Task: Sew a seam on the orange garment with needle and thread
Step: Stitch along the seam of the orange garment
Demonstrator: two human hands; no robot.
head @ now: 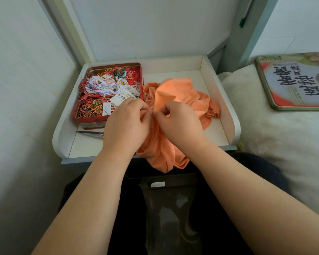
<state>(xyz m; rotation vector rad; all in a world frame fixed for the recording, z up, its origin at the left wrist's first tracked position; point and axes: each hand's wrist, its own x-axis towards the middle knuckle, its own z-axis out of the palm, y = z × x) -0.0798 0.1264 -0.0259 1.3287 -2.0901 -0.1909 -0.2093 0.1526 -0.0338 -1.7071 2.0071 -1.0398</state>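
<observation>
My left hand (126,124) and right hand (179,122) meet fingertip to fingertip, each pinching one small fold of the crumpled orange cotton garment (173,96) — the needle and thread are too fine to make out. The garment lies on the white raised-edge counter (217,92) and spills over its near edge toward my lap. I judge small, even stitches need the fold held taut. Left: a red tin of tangled threads (107,92) — metal scissors (92,133) before it.
</observation>
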